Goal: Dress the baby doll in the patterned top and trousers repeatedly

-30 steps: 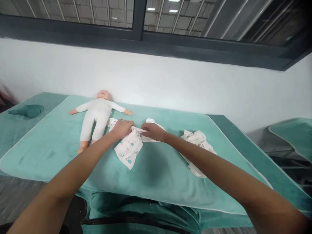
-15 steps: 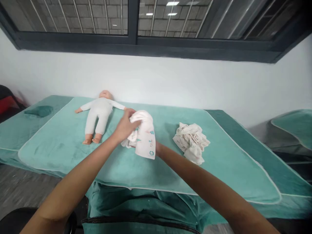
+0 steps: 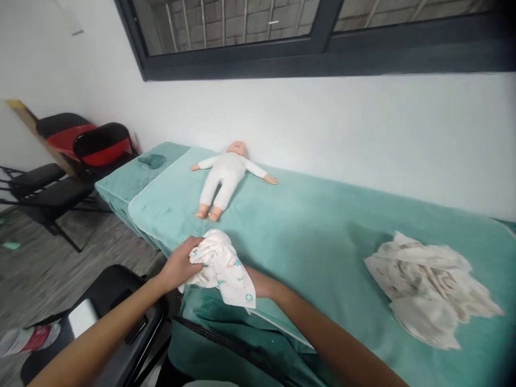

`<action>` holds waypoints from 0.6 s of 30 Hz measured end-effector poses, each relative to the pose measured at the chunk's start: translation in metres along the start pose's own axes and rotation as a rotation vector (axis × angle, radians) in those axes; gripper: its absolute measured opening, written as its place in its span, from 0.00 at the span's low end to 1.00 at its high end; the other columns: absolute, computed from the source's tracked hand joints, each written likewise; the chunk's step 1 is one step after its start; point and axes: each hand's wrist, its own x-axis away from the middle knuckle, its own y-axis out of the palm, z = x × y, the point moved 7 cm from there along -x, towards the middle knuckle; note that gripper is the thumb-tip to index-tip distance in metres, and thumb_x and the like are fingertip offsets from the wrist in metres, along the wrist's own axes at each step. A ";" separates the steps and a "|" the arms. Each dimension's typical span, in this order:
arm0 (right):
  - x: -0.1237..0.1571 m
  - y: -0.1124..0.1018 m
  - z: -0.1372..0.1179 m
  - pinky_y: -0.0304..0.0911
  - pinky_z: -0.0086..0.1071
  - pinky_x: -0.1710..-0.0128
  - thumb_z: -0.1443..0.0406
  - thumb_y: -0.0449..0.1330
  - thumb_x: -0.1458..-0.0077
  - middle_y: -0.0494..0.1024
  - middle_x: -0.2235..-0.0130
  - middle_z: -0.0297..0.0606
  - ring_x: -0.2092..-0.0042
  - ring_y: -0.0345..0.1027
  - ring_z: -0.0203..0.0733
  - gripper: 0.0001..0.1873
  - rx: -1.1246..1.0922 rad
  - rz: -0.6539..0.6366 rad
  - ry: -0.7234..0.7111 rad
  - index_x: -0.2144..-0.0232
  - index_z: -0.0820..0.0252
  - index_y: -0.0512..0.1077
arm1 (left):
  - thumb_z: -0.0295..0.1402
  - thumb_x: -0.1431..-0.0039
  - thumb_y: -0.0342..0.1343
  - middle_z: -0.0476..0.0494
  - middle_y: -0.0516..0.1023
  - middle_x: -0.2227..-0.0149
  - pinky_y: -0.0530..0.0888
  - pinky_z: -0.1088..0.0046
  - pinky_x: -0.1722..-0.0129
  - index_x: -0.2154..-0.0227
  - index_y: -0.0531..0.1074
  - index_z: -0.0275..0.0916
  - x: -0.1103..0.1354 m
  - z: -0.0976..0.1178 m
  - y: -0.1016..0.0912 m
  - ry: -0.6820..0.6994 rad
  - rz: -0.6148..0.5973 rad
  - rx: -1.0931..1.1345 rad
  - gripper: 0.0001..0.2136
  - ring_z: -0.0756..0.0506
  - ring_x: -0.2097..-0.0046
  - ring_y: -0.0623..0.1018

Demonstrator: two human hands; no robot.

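Both hands hold a bunched white baby garment with small teal prints (image 3: 223, 266) near the front left edge of the teal mat (image 3: 306, 226). My left hand (image 3: 180, 263) grips its top from the left, fingers curled round the cloth. My right hand (image 3: 258, 282) is mostly hidden beneath the garment and supports it from below. A baby doll in a white bodysuit (image 3: 226, 174) lies on its back further up the mat by the wall, apart from my hands. A crumpled white printed cloth (image 3: 431, 287) lies on the mat at the right.
A black chair seat (image 3: 108, 312) with a white card on it stands below my left arm. Black and red folding chairs (image 3: 76, 145) stand at the left by the wall. A dark teal cloth lump (image 3: 152, 159) rests at the mat's far left end.
The garment was lifted off the mat beside the doll and carried toward the front left edge. The view swung left, so the doll and crumpled cloth now sit further right.
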 end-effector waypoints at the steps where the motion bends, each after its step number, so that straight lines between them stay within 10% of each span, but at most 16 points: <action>1: 0.002 0.000 -0.001 0.65 0.43 0.40 0.69 0.64 0.46 0.77 0.44 0.40 0.45 0.71 0.48 0.24 0.087 -0.032 -0.049 0.46 0.56 0.73 | 0.25 0.49 0.55 0.41 0.76 0.50 0.72 0.63 0.46 0.45 0.68 0.40 0.010 -0.017 -0.017 -0.043 0.032 -0.021 0.25 0.41 0.48 0.76; 5: 0.020 -0.053 0.003 0.56 0.49 0.33 0.71 0.52 0.41 0.67 0.35 0.42 0.35 0.60 0.47 0.30 0.579 0.198 -0.184 0.37 0.53 0.64 | 0.34 0.46 0.57 0.41 0.76 0.47 0.71 0.63 0.46 0.44 0.68 0.40 0.061 -0.090 -0.086 -0.276 0.071 -0.243 0.25 0.39 0.47 0.76; 10: 0.060 -0.137 0.028 0.61 0.58 0.38 0.63 0.50 0.38 0.73 0.43 0.52 0.40 0.66 0.58 0.23 0.899 0.688 -0.101 0.43 0.60 0.70 | 0.31 0.54 0.54 0.46 0.78 0.51 0.72 0.64 0.55 0.51 0.74 0.49 0.154 -0.160 -0.129 -0.657 -0.100 -0.563 0.23 0.37 0.54 0.79; 15: 0.064 -0.135 0.031 0.63 0.55 0.39 0.63 0.50 0.37 0.76 0.45 0.49 0.43 0.67 0.56 0.20 0.934 0.657 -0.092 0.46 0.57 0.71 | 0.27 0.67 0.53 0.48 0.80 0.63 0.73 0.57 0.54 0.68 0.74 0.47 0.200 -0.146 -0.119 -0.807 -0.136 -0.486 0.18 0.36 0.54 0.79; 18: 0.063 -0.130 0.024 0.63 0.54 0.39 0.64 0.50 0.37 0.77 0.47 0.48 0.44 0.68 0.54 0.19 0.911 0.662 -0.092 0.48 0.57 0.73 | 0.28 0.56 0.53 0.51 0.79 0.68 0.75 0.47 0.60 0.67 0.73 0.49 0.198 -0.104 -0.106 -0.779 -0.161 -0.454 0.12 0.37 0.60 0.80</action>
